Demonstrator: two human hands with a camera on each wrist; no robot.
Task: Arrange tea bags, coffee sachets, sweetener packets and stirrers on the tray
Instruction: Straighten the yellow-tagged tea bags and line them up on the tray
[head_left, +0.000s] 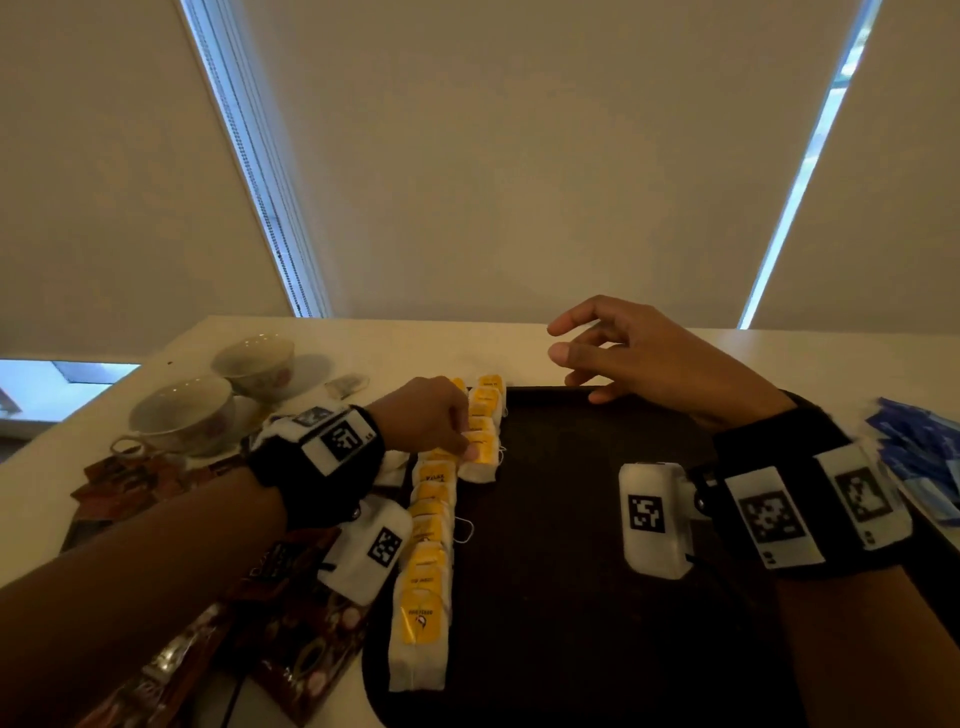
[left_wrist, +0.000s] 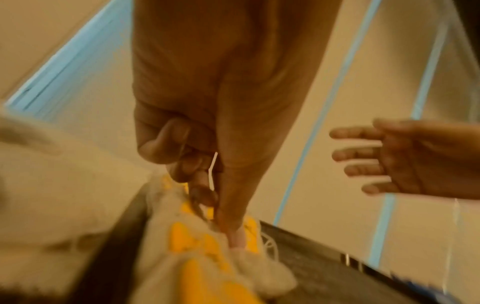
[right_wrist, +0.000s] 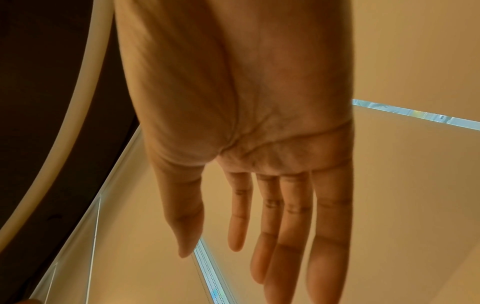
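Tea bags (head_left: 430, 525) with yellow tags lie in a row along the left edge of the dark tray (head_left: 571, 597); my left hand (head_left: 426, 415) pinches one tea bag (head_left: 480, 457) at the far part of this row, thumb pressing on it; my right hand (head_left: 639, 353) hovers over the tray's far edge, fingers spread and holding nothing; blue packets (head_left: 919, 452) lie just right of my right wrist; brown coffee sachets (head_left: 291, 639) lie under my left forearm.

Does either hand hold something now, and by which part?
The left hand pinches a tea bag at its yellow tag end, on the tray. The right hand holds nothing.
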